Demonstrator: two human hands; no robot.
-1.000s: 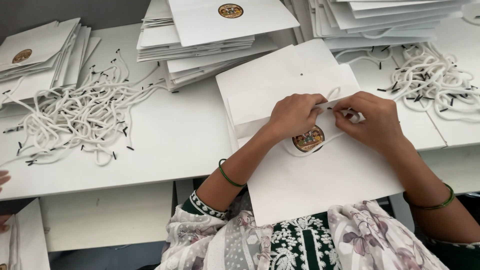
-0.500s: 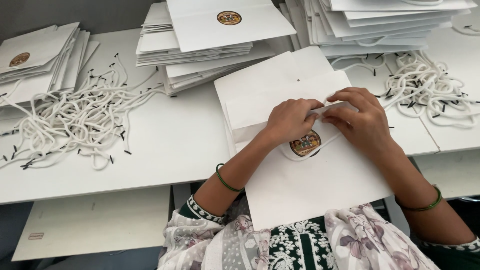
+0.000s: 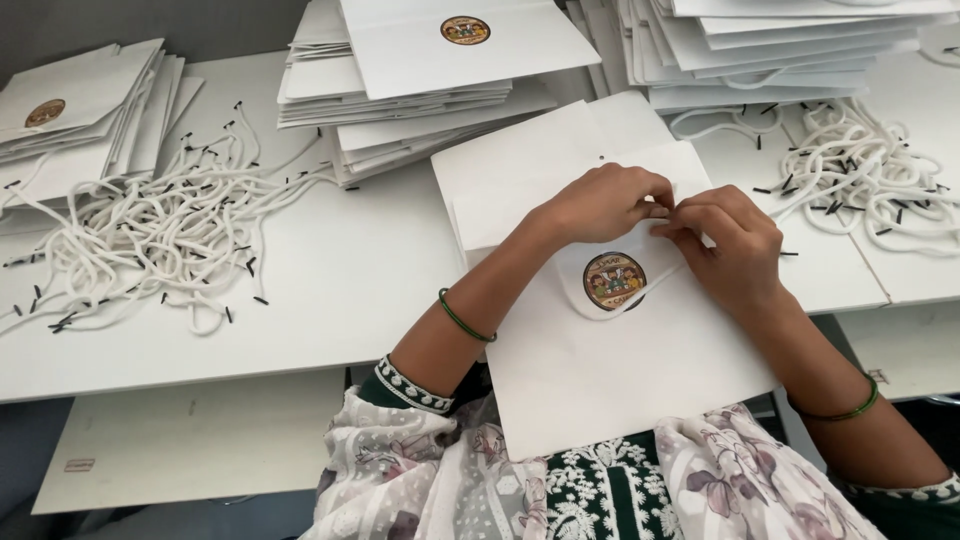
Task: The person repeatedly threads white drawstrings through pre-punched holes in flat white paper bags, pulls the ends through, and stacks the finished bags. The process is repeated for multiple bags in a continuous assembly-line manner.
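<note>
Lying flat on the counter [image 3: 330,290] before the person, a white paper bag [image 3: 610,370] has a white cord [image 3: 625,300] looping over its round sticker [image 3: 614,280]. Left hand [image 3: 600,203] and right hand [image 3: 735,245] pinch the cord at the bag's top edge. Loose cords [image 3: 140,240] lie well apart.

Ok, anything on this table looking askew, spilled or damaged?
Nothing damaged. The cord piles and lie loose and tangled, and the bag stack is fanned unevenly. The left hand and right hand pinch a cord at the flat white bag.
</note>
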